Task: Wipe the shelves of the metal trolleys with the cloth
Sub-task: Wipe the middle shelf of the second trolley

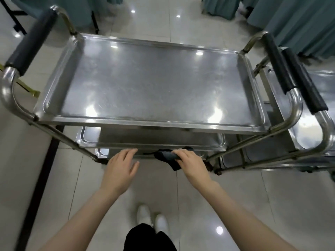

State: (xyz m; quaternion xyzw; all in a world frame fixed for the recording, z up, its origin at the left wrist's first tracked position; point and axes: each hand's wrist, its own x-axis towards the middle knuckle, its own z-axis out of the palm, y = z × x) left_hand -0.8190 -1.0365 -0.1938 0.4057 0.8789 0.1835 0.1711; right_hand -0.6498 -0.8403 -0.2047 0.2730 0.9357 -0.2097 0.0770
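A three-shelf metal trolley (pixel 54 122) stands in front of me, its top shelf bare and shiny. Black-padded handles rise at both ends. My right hand (pixel 192 165) grips a dark cloth (pixel 167 156) at the front edge of the lowest shelf (pixel 103 153). My left hand (pixel 121 167) hovers beside it with fingers straight, fingertips near the same edge. The middle shelf (pixel 87 140) shows below the top one, mostly in shadow.
A second metal trolley (pixel 308 134) stands close against the right end of the first. Green-draped tables (pixel 308 24) are at the back right, and a black folding frame (pixel 16 20) at the back left. My white shoes (pixel 152 218) stand on the glossy tiled floor.
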